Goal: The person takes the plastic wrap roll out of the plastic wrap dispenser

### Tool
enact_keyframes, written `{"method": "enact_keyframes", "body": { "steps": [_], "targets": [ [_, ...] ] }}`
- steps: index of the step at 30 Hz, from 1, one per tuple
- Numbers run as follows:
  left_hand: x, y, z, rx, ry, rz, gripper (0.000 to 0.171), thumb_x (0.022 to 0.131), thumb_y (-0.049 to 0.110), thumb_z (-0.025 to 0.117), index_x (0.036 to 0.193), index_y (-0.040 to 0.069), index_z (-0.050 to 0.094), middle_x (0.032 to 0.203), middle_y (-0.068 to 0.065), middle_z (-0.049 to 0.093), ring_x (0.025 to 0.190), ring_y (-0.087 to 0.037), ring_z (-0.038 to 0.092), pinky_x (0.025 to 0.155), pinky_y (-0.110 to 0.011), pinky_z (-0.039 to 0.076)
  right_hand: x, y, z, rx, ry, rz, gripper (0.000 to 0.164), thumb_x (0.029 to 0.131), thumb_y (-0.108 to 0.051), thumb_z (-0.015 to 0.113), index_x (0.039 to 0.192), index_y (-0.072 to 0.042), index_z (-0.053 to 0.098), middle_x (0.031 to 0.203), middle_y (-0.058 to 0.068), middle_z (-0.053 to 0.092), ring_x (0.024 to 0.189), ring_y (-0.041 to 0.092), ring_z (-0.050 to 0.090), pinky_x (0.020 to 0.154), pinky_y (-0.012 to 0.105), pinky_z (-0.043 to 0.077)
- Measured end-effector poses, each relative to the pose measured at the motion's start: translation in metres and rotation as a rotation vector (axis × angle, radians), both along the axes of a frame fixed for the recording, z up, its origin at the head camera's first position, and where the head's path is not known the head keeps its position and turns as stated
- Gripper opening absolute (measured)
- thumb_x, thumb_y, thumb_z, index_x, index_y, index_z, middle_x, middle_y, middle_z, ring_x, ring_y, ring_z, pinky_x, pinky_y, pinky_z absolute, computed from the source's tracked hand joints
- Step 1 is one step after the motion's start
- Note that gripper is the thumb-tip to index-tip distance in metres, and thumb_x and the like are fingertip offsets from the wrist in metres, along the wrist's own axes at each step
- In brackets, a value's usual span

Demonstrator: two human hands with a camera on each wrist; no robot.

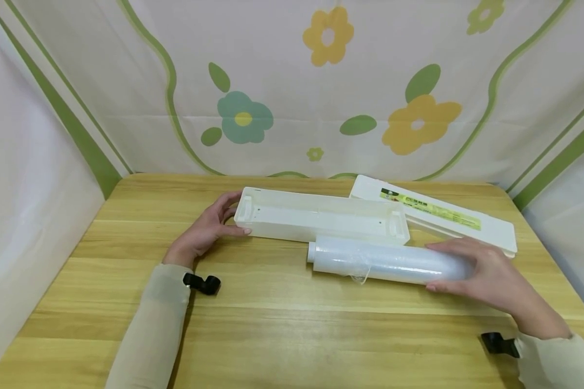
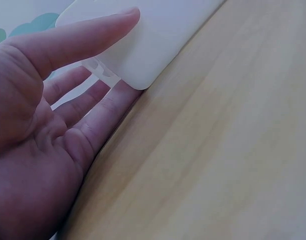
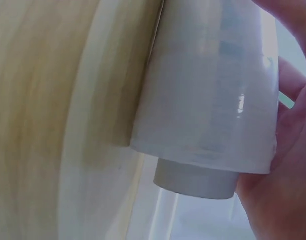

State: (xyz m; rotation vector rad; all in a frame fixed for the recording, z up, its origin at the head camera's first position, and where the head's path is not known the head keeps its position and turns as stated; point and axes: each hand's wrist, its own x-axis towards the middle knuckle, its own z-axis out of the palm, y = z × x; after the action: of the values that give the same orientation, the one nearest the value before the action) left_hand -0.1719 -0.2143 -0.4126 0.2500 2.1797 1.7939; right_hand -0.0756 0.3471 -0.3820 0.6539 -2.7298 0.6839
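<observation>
A white, open-topped cling film box [image 1: 316, 216] stands on the table, showing its bare inside. My left hand [image 1: 206, 229] holds the box's left end, thumb along the front wall. In the left wrist view the thumb lies on the white wall [image 2: 157, 45] and the other fingers reach behind the end. In front of the box is a thick roll of cling film [image 1: 389, 261], with a loose crumpled bit of film near its left end. My right hand [image 1: 486, 275] grips the roll's right end. The right wrist view shows the roll's core [image 3: 195, 180] sticking out beside the palm.
A white lid [image 1: 438, 210] with a green-yellow label lies slanted behind the roll, at the back right. The wooden table [image 1: 292, 340] ends at a flowered curtain [image 1: 292, 70] at the back, with more curtain on both sides. Black wrist mounts sit at both sleeves.
</observation>
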Motion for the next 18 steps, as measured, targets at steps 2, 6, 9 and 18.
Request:
{"method": "enact_keyframes", "body": {
  "steps": [2, 6, 9, 18],
  "targets": [
    [-0.001, 0.001, 0.000, 0.002, 0.004, -0.006, 0.098, 0.088, 0.003, 0.088, 0.168, 0.020, 0.034, 0.174, -0.003, 0.036, 0.155, -0.029, 0.043, 0.107, -0.017, 0.044, 0.000, 0.000, 0.001, 0.007, 0.007, -0.003, 0.074, 0.052, -0.039, 0.109, 0.120, -0.029, 0.082, 0.117, 0.005, 0.082, 0.116, -0.018, 0.050, 0.095, -0.001, 0.031],
    [-0.001, 0.001, 0.001, 0.024, 0.005, -0.010, 0.098, 0.088, -0.001, 0.086, 0.169, 0.019, 0.033, 0.175, -0.004, 0.034, 0.155, -0.032, 0.042, 0.104, -0.015, 0.047, -0.001, -0.002, 0.004, 0.042, 0.009, -0.015, 0.074, 0.054, -0.042, 0.109, 0.121, -0.027, 0.082, 0.117, 0.005, 0.082, 0.113, -0.011, 0.055, 0.093, 0.001, 0.034],
    [0.001, -0.001, 0.002, 0.043, 0.002, -0.014, 0.101, 0.088, -0.004, 0.084, 0.170, 0.019, 0.030, 0.176, -0.005, 0.031, 0.156, -0.034, 0.040, 0.100, -0.017, 0.051, -0.002, -0.004, 0.006, 0.053, -0.009, -0.021, 0.077, 0.054, -0.044, 0.108, 0.124, -0.026, 0.081, 0.121, 0.006, 0.080, 0.113, -0.002, 0.059, 0.094, 0.001, 0.033],
    [0.017, -0.006, 0.033, -0.077, -0.011, 0.084, 0.091, 0.102, 0.039, 0.076, 0.173, 0.026, 0.021, 0.179, -0.001, 0.024, 0.164, -0.030, 0.030, 0.126, -0.057, 0.037, -0.012, -0.025, 0.045, 0.047, -0.114, -0.107, 0.100, 0.073, -0.044, 0.100, 0.158, -0.018, 0.055, 0.157, 0.023, 0.056, 0.143, 0.052, 0.047, 0.104, 0.076, 0.038]
  ]
}}
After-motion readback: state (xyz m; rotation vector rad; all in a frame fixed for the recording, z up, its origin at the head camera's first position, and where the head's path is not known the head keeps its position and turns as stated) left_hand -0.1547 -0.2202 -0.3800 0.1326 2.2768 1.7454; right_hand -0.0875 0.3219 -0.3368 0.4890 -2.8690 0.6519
